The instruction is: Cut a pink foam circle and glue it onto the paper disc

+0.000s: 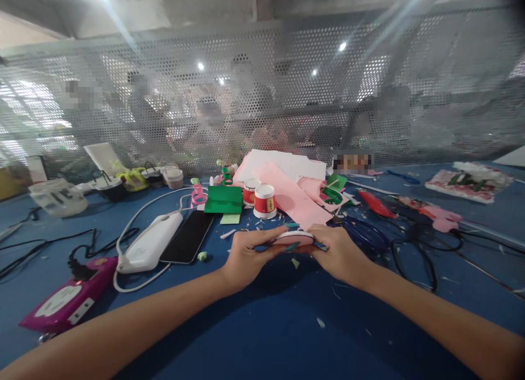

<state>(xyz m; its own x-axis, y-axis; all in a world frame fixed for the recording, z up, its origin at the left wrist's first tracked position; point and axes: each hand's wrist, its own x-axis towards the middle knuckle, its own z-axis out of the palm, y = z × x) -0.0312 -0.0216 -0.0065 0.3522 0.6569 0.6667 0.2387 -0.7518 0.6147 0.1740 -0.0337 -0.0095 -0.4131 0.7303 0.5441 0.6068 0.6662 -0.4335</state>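
Both my hands meet at the middle of the table's near side, raised over the blue surface. Between them is a round, flat pink piece with a white edge (298,238). My left hand (251,254) pinches its left side between thumb and fingers. On the right side, my right hand (338,254) grips the same piece, its fingers partly hidden. Just beyond lie pink sheets (297,197) and two small red-and-white paper cups (265,202), upside down or lidded, I cannot tell which. Blue-handled scissors (365,233) lie right of my right hand.
Left are a magenta power strip (74,295), a white power bank (151,243) with its cable, a black phone (188,238) and a clear jar (58,198). A pink glue gun (441,217) with a black cord lies right. Paper scraps dot the table (262,336); perforated mesh stands behind.
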